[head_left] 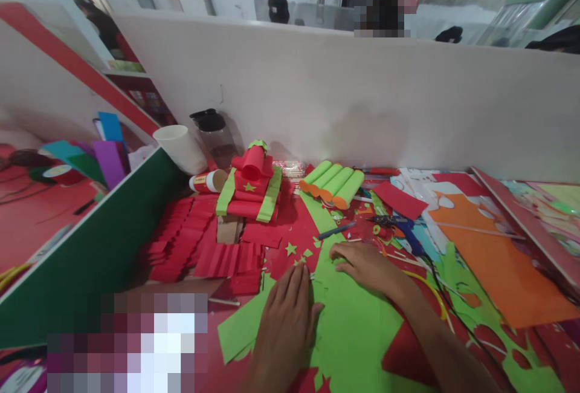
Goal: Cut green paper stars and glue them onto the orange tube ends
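Note:
My left hand lies nearly flat with its fingers stretched forward. Its fingertips reach small green paper stars on the red surface, one green star just ahead of them. My right hand rests on a light green paper sheet, fingers bent and slightly apart, with no object visible in them. A dark pen-like tool lies just beyond that hand. Under the left wrist, a green paper strip sticks out to the left. Both palms are hidden.
A red and green paper model stands behind my left hand, beside folded red paper strips. Green paper rolls lie at the back. A blue glue gun with a cord sits right. A white partition closes the back.

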Motion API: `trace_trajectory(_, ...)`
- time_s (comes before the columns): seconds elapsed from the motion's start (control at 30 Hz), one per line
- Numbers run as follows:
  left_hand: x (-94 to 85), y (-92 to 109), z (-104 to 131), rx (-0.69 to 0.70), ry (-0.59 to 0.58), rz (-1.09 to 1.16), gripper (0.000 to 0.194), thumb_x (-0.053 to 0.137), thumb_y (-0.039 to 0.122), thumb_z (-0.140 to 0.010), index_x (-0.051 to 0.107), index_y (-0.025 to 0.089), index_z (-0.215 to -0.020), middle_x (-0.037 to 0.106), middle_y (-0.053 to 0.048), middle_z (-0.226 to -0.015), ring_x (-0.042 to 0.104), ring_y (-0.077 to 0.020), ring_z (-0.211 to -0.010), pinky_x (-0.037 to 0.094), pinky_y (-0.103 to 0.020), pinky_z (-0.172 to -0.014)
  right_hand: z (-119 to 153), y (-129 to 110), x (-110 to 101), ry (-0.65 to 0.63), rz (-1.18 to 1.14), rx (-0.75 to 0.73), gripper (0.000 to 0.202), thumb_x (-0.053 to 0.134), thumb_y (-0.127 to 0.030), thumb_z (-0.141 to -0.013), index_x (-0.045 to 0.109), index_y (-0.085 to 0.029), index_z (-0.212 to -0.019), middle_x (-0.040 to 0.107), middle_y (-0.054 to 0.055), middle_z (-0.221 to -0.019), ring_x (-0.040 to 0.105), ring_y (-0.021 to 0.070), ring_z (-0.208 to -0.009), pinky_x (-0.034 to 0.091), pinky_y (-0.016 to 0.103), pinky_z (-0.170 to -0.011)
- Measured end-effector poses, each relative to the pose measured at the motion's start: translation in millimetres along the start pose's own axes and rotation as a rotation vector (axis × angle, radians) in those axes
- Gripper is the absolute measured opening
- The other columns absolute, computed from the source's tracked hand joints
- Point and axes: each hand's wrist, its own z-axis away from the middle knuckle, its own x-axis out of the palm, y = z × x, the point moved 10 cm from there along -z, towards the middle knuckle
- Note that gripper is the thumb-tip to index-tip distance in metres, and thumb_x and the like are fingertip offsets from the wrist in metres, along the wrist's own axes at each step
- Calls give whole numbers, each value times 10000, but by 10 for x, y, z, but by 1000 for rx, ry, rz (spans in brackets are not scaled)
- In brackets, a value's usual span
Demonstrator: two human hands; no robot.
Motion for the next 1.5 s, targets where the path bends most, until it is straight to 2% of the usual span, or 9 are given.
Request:
trace_trajectory(0.13, 18, 68, -35, 18, 19, -70, 598, 418, 487, -989, 509, 81, -1419, 511, -156, -1480, 516, -286, -1335, 464, -427, -1063, -26, -2, -6, -14, 9, 3, 107, 637, -272, -923, 646, -246, -1026, 738, 22, -1050, 657, 209, -1002, 409, 292, -839)
trace_trajectory(0.23, 14, 91, -66, 27, 23, -78, 604, 408, 496, -991, 522, 77, -1410, 514, -161, -1474, 517, -284, -1338, 455, -429, -1072, -37, 12, -13, -8, 10, 16, 95, 639, -273, -919, 644, -249, -1011, 737, 16, -1038, 653, 214, -999, 404, 297, -830)
trace_trajectory(0.67, 59, -116, -111, -28, 13, -59, 602, 401, 491, -992, 521, 80, -1415, 510, -154, -1480, 508, -297, -1347, 463, -437, -1066, -131, -8, -52, -39, 26, 11, 74, 631, -242, -913, 647, -235, -985, 731, 26, -1022, 636, 221, -966, 390, 294, -782)
trace_trajectory(0.8, 91, -163, -125, -66, 32, -36, 590, 408, 489, -988, 516, 102, -1422, 489, -149, -1499, 470, -296, -1381, 457, -442, -1075, -185, -8, -85, -1, 36, 28, 80, 627, -242, -915, 651, -233, -991, 727, 32, -1025, 633, 219, -956, 392, 289, -770)
trace_trajectory(0.93, 76, -196, -111, -67, 65, 2, 599, 426, 476, -984, 493, 84, -1432, 476, -166, -1505, 468, -301, -1383, 471, -449, -1065, -182, 12, -98, -17, -6, 26, 73, 649, -238, -897, 658, -231, -969, 730, 24, -1012, 634, 217, -967, 400, 291, -798)
trace_trajectory(1.07, 0, -122, -110, -7, 82, 78, 557, 436, 403, -988, 473, 92, -1449, 494, -154, -1495, 479, -288, -1374, 467, -449, -1084, -162, 33, -131, -21, -96, 37, 67, 661, -247, -887, 664, -237, -953, 731, 7, -993, 640, 205, -941, 409, 284, -791)
trace_trajectory(1.23, 43, 39, -97, 110, 28, 212, 437, 465, 243, -952, 570, 223, -1375, 576, -74, -1435, 561, -247, -1296, 511, -407, -1055, -178, 72, -37, -17, -74, 56, 42, 676, -249, -888, 677, -230, -926, 729, 14, -976, 641, 205, -934, 404, 282, -775)
trace_trajectory(1.4, 83, -42, -75, 121, 91, 263, 528, 423, 40, -823, 630, 209, -1278, 670, -71, -1307, 641, -232, -1161, 565, -372, -972, -151, 87, 4, 51, -71, 51, 49, 671, -276, -912, 672, -231, -891, 710, -4, -956, 643, 186, -901, 400, 277, -778)
trace_trajectory(1.5, 64, -114, -104, 92, 107, 309, 579, 384, -28, -767, 637, 199, -1236, 706, -86, -1210, 661, -219, -1080, 579, -349, -914, -126, 70, -8, 74, -77, 37, 82, 657, -294, -930, 668, -229, -881, 706, -6, -952, 639, 183, -909, 396, 276, -783)
